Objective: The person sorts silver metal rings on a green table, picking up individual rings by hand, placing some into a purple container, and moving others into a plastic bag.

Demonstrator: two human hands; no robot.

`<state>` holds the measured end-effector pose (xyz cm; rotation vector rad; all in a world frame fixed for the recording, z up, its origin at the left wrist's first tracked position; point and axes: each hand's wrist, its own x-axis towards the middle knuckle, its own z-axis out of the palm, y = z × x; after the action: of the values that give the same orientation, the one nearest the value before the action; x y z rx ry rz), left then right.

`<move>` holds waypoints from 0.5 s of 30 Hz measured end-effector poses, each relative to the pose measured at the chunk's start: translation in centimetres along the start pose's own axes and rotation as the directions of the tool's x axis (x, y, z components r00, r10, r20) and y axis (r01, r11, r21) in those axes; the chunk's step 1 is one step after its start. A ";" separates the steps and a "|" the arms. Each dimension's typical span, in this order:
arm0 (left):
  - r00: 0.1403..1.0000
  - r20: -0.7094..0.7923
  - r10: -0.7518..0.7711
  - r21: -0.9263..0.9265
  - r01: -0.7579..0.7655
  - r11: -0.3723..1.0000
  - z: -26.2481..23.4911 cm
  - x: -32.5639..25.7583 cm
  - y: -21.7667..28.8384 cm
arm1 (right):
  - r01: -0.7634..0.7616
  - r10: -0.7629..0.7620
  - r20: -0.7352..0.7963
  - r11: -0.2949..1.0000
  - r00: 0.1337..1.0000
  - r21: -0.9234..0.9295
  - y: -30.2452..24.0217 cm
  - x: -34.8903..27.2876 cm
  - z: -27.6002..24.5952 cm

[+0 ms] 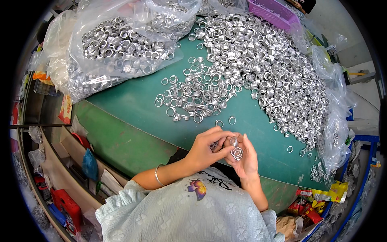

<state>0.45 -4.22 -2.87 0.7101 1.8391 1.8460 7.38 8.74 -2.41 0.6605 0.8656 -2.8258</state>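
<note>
Both hands meet above the near edge of the green table point(137, 101). My left hand point(203, 149) is closed, with fingers bent and a bit of silver metal showing under them; its thumb and fingertips reach to the rings in the other hand. In the half-cupped palm and fingers of my right hand point(248, 161) sit several silver rings point(237, 153). Just beyond the hands lie two loose rings, one point(231, 120) apart and one point(219, 123) near the left knuckles. A small heap of rings point(197, 92) spreads farther off.
A large pile of rings point(258, 56) covers the table's far and right side. Clear plastic bags of rings point(121, 44) stand at the far left. A purple basket point(274, 14) sits at the back. Plastic sheeting point(338, 113) lines the right edge; snack packets point(332, 192) lie below it.
</note>
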 end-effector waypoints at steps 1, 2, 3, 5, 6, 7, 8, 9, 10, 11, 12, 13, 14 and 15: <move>1.000 0.004 0.010 0.013 -0.010 1.000 0.1 -0.1 -0.3 | 0.018 -0.016 0.031 0.998 0.999 -0.065 0.1 0.1 -0.2; 1.000 0.011 0.020 0.025 -0.020 0.999 0.2 -0.1 -0.5 | 0.040 -0.032 0.060 0.991 0.998 -0.128 0.1 0.1 -0.4; 1.000 0.010 -0.008 0.019 0.008 1.000 0.2 -0.1 -0.3 | 0.040 -0.035 0.030 0.983 0.999 -0.178 0.1 0.1 -0.5; 0.998 0.006 -0.062 0.009 0.061 0.998 0.1 -0.1 0.1 | 0.034 -0.044 -0.028 0.960 0.999 -0.278 -0.1 0.4 -0.9; 0.997 -0.023 -0.077 0.018 0.078 0.997 0.0 -0.2 0.0 | 0.064 -0.073 -0.039 0.977 0.997 -0.202 -0.4 0.7 -1.3; 0.994 -0.053 -0.093 0.026 0.095 0.995 -0.3 -0.3 -0.1 | 0.155 -0.166 -0.034 0.964 0.985 -0.214 -0.8 0.9 -1.4; 0.991 -0.082 -0.108 0.033 0.111 0.993 -0.5 -0.4 -0.4 | 0.224 -0.241 -0.046 0.946 0.969 -0.236 -1.2 1.3 -1.4; 0.990 -0.083 -0.113 0.033 0.116 0.993 -0.8 -0.5 -0.8 | 0.291 -0.314 -0.055 0.921 0.948 -0.258 -1.6 1.6 -1.4; 0.990 -0.085 -0.117 0.033 0.120 0.992 -1.1 -0.7 -1.3 | 0.305 -0.346 -0.071 0.893 0.936 -0.332 -1.9 2.1 -1.7; 0.989 -0.085 -0.123 0.034 0.126 0.991 -1.2 -0.7 -1.5 | 0.260 -0.410 -0.138 0.768 0.901 -0.585 -2.0 2.3 -1.9; 0.988 -0.081 -0.131 0.028 0.134 0.991 -1.2 -0.7 -1.5 | 0.291 -0.555 -0.036 0.488 0.831 -0.823 -1.7 3.0 -2.4; 0.987 -0.078 -0.140 0.023 0.142 0.990 -1.1 -0.7 -1.5 | 0.267 -0.647 0.114 0.144 0.754 -0.953 -1.4 3.7 -2.7; 0.986 -0.073 -0.149 0.016 0.150 0.989 -1.1 -0.7 -1.5 | 0.163 -0.637 0.132 -0.011 0.759 -0.987 -1.2 3.9 -2.2; 0.986 -0.065 -0.151 0.017 0.153 0.988 -1.0 -0.7 -1.5 | 0.054 -0.625 0.148 -0.167 0.766 -0.984 -1.0 4.1 -1.5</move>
<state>0.29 -5.41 -4.40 0.5086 1.9002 1.7707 4.00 10.48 -4.84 0.6875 3.1121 -1.1642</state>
